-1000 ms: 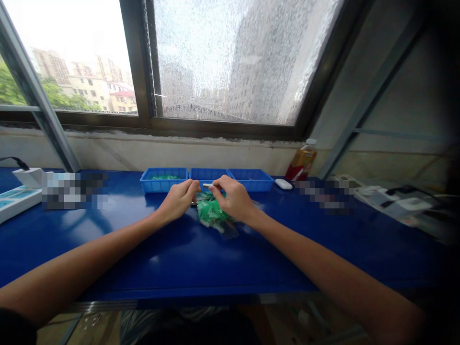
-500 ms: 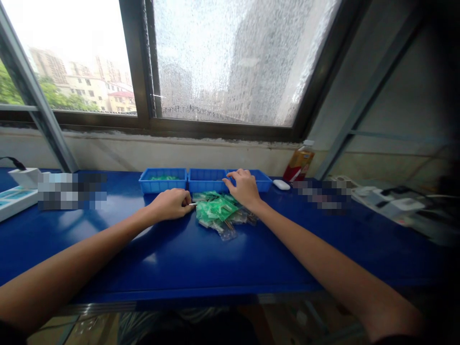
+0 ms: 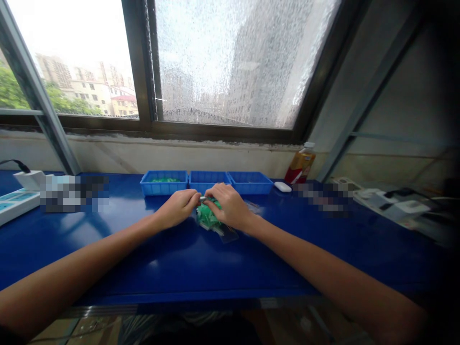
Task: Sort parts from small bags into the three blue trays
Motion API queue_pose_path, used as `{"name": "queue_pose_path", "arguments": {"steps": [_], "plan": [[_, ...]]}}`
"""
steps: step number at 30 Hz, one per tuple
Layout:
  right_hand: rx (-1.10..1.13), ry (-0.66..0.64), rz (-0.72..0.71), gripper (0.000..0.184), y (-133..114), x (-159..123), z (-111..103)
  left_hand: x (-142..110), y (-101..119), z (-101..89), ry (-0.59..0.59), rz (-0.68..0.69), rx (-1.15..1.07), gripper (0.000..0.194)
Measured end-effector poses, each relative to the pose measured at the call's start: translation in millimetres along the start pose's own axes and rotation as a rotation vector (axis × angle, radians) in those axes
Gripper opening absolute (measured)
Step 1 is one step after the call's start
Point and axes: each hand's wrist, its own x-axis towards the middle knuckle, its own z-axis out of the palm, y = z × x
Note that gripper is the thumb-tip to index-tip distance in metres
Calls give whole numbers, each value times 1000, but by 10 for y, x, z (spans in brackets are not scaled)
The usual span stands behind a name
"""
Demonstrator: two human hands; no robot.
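Observation:
My left hand [image 3: 181, 206] is closed, its thumb and fingers pinching a small white piece [image 3: 203, 198] whose kind is too small to make out. Right beside it, my right hand [image 3: 230, 206] has its fingertips pressed together at the other end of that piece. Under and between the hands lies a pile of green and clear plastic packets [image 3: 210, 218] on the blue table [image 3: 172, 268]. My right hand hides much of the pile. Behind the hands stand a left blue bin [image 3: 164, 189] with green bits in it, a middle blue bin [image 3: 208, 179] and a right blue bin [image 3: 251, 184].
A drink bottle [image 3: 301, 163] and a white rounded case [image 3: 282, 187] are at the back right. Power strips with plugs lie at the left [image 3: 21, 203] and right [image 3: 398, 206]. A metal post [image 3: 59, 129] rises at the back left, before the window.
My right hand has come down and left from in front of the right bins to meet my left hand. My left hand has shifted slightly right, still pinching the white piece.

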Motion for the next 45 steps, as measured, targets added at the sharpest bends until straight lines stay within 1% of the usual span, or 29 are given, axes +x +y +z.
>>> {"name": "queue_pose_path", "arguments": {"steps": [2,4,6,8,10,12,13,15,18,20,22,24,27,30,32,35,37,39,41,43,45], "plan": [[5,9,14,18,9,-3,7,-12,-3,-1,33,-5,-46,31],[19,14,36,23,16,-3,9,-25,-12,-7,73,28,-72,21],[29,14,54,29,15,1,13,-39,-17,-5,90,70,-57,19],[35,9,65,32,12,2,21,-48,-16,7,86,85,-23,17],[57,18,79,30,8,-1,30,-52,-10,21,90,67,-8,16],[96,48,89,19,4,-9,37,-51,-5,31,99,49,-4,17],[111,64,86,17,1,-13,37,-50,-4,34,106,42,-1,18],[117,80,61,21,-7,-20,34,-46,-4,35,106,38,5,22],[95,66,28,12,-23,-19,24,-45,-6,34,84,41,10,30],[95,69,41,14,-29,-12,20,-48,0,37,102,44,-13,29],[101,86,65,18,-25,-5,20,-55,12,42,152,48,-51,22],[100,93,83,23,-14,-1,25,-61,27,48,190,63,-66,20],[113,75,94,29,-2,-6,34,-65,38,57,201,78,-50,15],[166,88,108,21,-14,-16,33,-60,31,62,223,53,-40,17],[173,97,100,20,-28,-15,21,-53,24,64,228,43,-40,20],[136,70,52,13,-7,13,-9,-37,11,69,191,31,-57,24],[120,68,51,12,70,43,-25,-26,-23,85,162,15,-62,26],[117,102,114,12,207,64,-24,-16,-94,116,150,2,-44,27],[104,151,217,12,382,61,-4,-11,-192,155,121,12,-1,36],[75,183,300,12,552,35,28,-8,-289,191,41,28,58,42],[40,192,342,11,676,-2,64,-7,-352,211,-46,28,114,38]]}}
